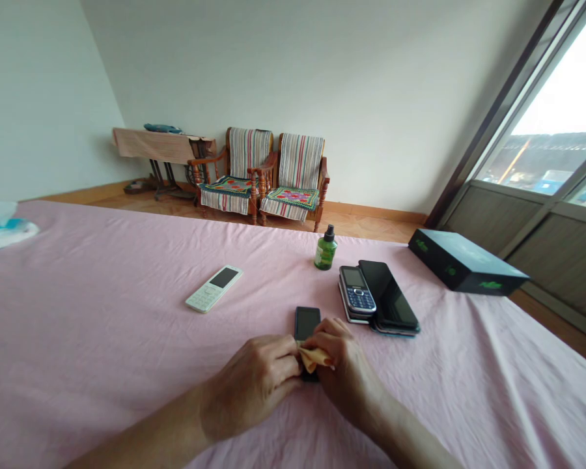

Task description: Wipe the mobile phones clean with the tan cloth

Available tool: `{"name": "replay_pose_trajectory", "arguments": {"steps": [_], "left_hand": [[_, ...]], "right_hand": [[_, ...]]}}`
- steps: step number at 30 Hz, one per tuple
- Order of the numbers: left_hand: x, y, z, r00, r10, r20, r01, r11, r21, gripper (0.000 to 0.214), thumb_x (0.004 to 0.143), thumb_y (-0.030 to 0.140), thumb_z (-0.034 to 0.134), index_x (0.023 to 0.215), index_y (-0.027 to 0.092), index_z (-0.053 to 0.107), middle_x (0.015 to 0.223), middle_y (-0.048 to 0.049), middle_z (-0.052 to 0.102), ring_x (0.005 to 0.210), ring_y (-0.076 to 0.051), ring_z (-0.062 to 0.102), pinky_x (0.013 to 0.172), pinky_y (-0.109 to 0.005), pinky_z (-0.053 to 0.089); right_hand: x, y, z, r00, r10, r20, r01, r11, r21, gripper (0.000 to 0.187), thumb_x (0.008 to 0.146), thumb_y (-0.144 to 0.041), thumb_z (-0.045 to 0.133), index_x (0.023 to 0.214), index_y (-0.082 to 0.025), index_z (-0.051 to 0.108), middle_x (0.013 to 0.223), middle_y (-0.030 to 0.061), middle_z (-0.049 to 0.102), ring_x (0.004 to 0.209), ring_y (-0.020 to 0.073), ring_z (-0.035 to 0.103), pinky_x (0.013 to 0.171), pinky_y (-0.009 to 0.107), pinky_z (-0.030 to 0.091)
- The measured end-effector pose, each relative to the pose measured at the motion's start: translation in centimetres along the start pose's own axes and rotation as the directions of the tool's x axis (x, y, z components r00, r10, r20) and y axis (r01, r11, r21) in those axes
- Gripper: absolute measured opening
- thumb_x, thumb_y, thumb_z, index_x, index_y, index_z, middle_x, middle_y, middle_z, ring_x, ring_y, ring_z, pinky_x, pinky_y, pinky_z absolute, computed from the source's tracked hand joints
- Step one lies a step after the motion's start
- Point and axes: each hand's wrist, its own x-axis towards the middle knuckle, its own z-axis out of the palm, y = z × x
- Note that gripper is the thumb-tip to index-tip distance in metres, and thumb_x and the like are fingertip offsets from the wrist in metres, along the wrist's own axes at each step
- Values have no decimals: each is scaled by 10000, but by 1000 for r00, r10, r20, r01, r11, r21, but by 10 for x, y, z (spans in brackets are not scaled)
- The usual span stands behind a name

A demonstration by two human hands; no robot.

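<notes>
A small black phone (307, 322) lies on the pink tablecloth (102, 326), its near end covered by my hands. My left hand (251, 384) is closed around the phone's near end. My right hand (344, 371) pinches a small yellow cloth (315, 356) against the phone. Both hands meet over the phone's lower part.
A white keypad phone (213, 288) lies to the left. A green spray bottle (325, 248), a dark keypad phone (356, 291) and black smartphones (389, 295) sit to the right. A black box (466, 262) is at the far right edge. A tissue pack (2, 227) lies far left.
</notes>
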Motion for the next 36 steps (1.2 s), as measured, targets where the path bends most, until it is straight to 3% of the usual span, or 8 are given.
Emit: {"name": "replay_pose_trajectory", "arguments": {"steps": [5, 10, 16, 22, 28, 36], "left_hand": [[-2, -2, 2, 999, -24, 37, 22, 998, 51, 115, 918, 158, 567, 824, 161, 634, 865, -19, 613, 776, -143, 603, 695, -228, 471], [-2, -2, 2, 997, -55, 52, 54, 998, 36, 113, 937, 170, 540, 883, 173, 640, 884, -20, 613, 809, -151, 599, 745, -246, 471], [-1, 0, 0, 999, -26, 32, 25, 999, 30, 107, 919, 152, 562, 837, 168, 629, 864, -10, 613, 775, -144, 603, 685, -229, 463], [0, 1, -1, 999, -29, 20, 30, 998, -58, 141, 940, 138, 524, 1010, 192, 635, 961, -22, 631, 882, -152, 611, 812, -249, 477], [0, -2, 0, 998, -66, 17, 67, 994, -86, 103, 916, 164, 570, 895, 178, 669, 885, -22, 630, 805, -145, 612, 742, -231, 487], [0, -3, 2, 998, -49, -35, 45, 994, -102, 75, 878, 107, 599, 849, 170, 629, 832, -5, 629, 773, -144, 609, 715, -219, 478]], "right_hand": [[-2, 8, -7, 994, 108, 8, -108, 994, 1, 371, 613, 129, 506, 637, -193, 690, 695, 8, 572, 698, 148, 529, 613, 248, 358], [0, 4, -3, 999, 48, 22, -49, 997, 51, 359, 660, 108, 514, 661, -201, 697, 735, 12, 592, 736, 151, 542, 626, 245, 373], [-1, 7, -6, 998, 63, -1, -63, 997, -46, 384, 601, 127, 487, 638, -197, 691, 701, 11, 567, 700, 154, 521, 618, 255, 367], [1, -3, -1, 1000, -22, 3, 22, 1000, -18, 341, 666, 100, 523, 692, -196, 691, 760, 22, 576, 751, 164, 526, 633, 261, 371], [-6, 5, -10, 999, 24, 27, -22, 998, -65, 318, 640, 109, 505, 640, -182, 633, 720, 12, 552, 720, 157, 510, 613, 257, 354], [0, -3, -2, 997, -53, 57, 56, 996, -65, 294, 725, 66, 536, 737, -195, 669, 793, 27, 578, 779, 175, 499, 671, 282, 386]]}}
